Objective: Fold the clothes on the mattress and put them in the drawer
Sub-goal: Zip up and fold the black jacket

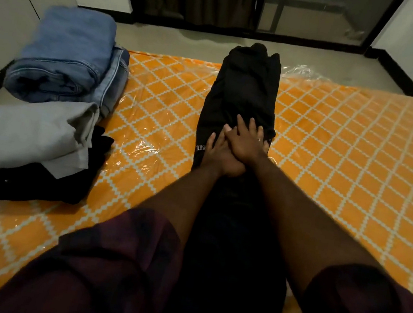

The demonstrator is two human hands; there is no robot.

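**Both palms flat on a long black garment**

Dark maroon sleeves (112,262), rolled above the elbow, fill the bottom of the view, and two bare forearms reach forward from them over the orange patterned mattress (345,153). Clear plastic wrap covers that mattress and catches the light in creases.

A black garment (242,92) lies on the mattress as a long narrow strip, running away from the person toward the far edge, where its bunched end slightly overhangs. White lettering shows on its left edge beside the hands, too small to read. Its near part runs between the forearms and merges with the shadow there, so its outline is hard to make out.

The right hand (248,140) lies over the left hand (218,148), both spread flat with fingers extended, pressing on the cloth rather than clasping it.

At the left edge of the mattress sits a folded stack of blue jeans (66,56). Nearer, a folded pale grey garment (19,131) rests on another black piece of clothing (38,186), both cut off by the frame.
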